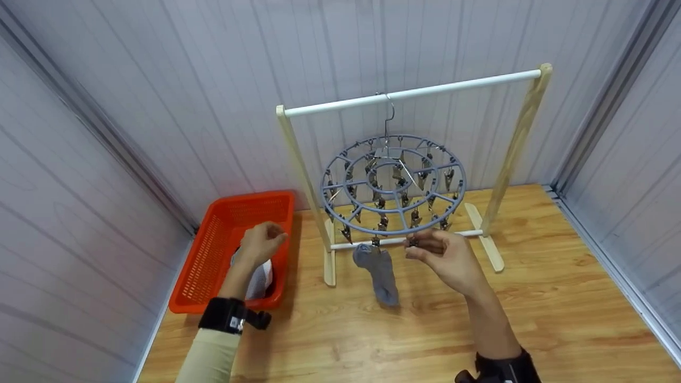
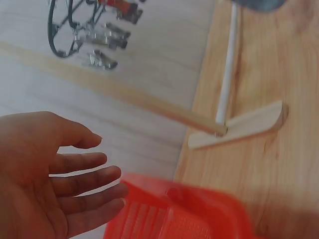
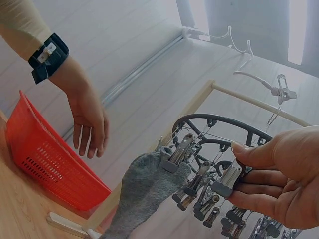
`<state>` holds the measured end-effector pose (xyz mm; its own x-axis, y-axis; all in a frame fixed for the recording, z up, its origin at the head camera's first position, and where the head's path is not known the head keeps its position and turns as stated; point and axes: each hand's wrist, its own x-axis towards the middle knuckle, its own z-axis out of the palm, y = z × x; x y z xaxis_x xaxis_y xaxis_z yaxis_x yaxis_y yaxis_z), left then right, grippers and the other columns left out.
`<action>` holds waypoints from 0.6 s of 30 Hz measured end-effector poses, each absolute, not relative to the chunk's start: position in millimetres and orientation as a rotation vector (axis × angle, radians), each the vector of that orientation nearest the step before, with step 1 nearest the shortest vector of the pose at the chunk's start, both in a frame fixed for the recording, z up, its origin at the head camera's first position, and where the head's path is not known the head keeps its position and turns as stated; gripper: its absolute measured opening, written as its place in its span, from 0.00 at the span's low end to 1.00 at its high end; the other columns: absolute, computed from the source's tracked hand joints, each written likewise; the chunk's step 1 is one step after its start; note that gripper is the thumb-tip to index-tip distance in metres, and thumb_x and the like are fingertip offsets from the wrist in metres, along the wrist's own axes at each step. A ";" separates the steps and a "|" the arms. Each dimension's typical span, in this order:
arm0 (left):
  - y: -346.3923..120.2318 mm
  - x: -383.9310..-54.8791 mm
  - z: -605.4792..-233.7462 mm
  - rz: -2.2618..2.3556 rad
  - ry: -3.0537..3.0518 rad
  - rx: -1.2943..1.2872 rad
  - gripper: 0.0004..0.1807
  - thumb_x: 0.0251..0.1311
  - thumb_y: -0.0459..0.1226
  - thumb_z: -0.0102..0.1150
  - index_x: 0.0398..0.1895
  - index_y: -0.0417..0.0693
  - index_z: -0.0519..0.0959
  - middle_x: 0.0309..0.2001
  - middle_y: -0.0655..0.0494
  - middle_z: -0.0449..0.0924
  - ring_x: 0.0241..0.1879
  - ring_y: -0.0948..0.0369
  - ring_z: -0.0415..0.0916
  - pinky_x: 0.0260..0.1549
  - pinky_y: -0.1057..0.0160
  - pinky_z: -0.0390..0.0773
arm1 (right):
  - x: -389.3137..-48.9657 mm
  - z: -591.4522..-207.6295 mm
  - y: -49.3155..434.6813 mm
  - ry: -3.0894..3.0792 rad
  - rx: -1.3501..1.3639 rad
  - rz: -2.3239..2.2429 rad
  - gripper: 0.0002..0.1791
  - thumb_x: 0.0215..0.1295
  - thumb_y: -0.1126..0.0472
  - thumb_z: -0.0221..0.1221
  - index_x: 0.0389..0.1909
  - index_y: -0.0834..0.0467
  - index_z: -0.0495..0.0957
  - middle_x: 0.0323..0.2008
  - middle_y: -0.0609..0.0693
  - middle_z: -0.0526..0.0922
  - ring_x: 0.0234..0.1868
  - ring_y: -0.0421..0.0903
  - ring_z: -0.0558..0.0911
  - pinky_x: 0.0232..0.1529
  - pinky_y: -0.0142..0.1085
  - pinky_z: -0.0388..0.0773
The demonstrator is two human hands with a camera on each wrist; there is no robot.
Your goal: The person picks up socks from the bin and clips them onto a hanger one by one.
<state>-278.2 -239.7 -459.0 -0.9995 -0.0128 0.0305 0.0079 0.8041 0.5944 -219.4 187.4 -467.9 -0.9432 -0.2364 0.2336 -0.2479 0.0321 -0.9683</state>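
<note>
My right hand (image 1: 452, 260) pinches a metal clip (image 3: 228, 180) on the front rim of a round grey drying hanger (image 1: 393, 232). Just left of it, a grey sock (image 1: 384, 279) hangs from another clip (image 3: 179, 152). The hanger hooks over the white bar of a wooden-ended rack. My left hand (image 1: 260, 246) is over the orange basket (image 1: 213, 218), fingers relaxed and apart, holding nothing in the left wrist view. Below that hand, white and grey cloth (image 1: 259, 282) lies in the basket, partly hidden by the wrist and forearm.
The rack's white top bar (image 1: 425, 91) runs above the hanger between two wooden posts (image 1: 516, 143). Its wooden feet (image 1: 330, 260) stand on the wood-grain surface. Several more clips dangle from the hanger's rings. Pale panel walls (image 1: 234, 106) enclose the back and sides.
</note>
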 end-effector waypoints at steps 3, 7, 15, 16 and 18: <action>-254.6 -287.9 -462.0 -0.899 -3.063 0.085 0.19 0.75 0.44 0.61 0.57 0.38 0.81 0.53 0.41 0.85 0.50 0.46 0.82 0.48 0.46 0.82 | -220.0 -469.3 185.7 -2.245 0.538 2.105 0.15 0.70 0.67 0.69 0.54 0.69 0.83 0.50 0.65 0.87 0.49 0.53 0.90 0.51 0.43 0.86; -267.6 -300.0 -467.0 -0.813 -3.209 0.215 0.22 0.76 0.45 0.58 0.60 0.36 0.80 0.54 0.39 0.83 0.50 0.47 0.82 0.47 0.48 0.82 | -221.2 -469.3 186.4 -2.247 0.542 2.107 0.15 0.70 0.67 0.69 0.53 0.70 0.83 0.49 0.66 0.87 0.49 0.53 0.90 0.51 0.42 0.86; -285.4 -313.4 -472.2 -0.648 -3.269 0.287 0.20 0.71 0.42 0.55 0.52 0.33 0.82 0.51 0.36 0.82 0.49 0.44 0.80 0.48 0.45 0.80 | -220.4 -469.0 188.1 -2.232 0.545 2.130 0.16 0.70 0.67 0.69 0.53 0.71 0.82 0.49 0.66 0.87 0.49 0.56 0.89 0.51 0.41 0.86; -287.4 -313.6 -473.4 -0.642 -3.273 0.305 0.20 0.70 0.42 0.55 0.52 0.33 0.82 0.51 0.36 0.82 0.49 0.43 0.79 0.49 0.45 0.79 | -220.2 -469.3 188.1 -2.232 0.545 2.129 0.16 0.69 0.67 0.69 0.53 0.70 0.82 0.49 0.64 0.88 0.49 0.56 0.89 0.51 0.42 0.86; -292.5 -313.5 -475.4 -0.638 -3.278 0.341 0.21 0.70 0.43 0.55 0.52 0.33 0.82 0.51 0.36 0.81 0.49 0.43 0.79 0.48 0.45 0.79 | -219.9 -469.7 188.0 -2.226 0.557 2.133 0.15 0.70 0.66 0.69 0.53 0.70 0.82 0.48 0.63 0.88 0.49 0.54 0.90 0.51 0.43 0.86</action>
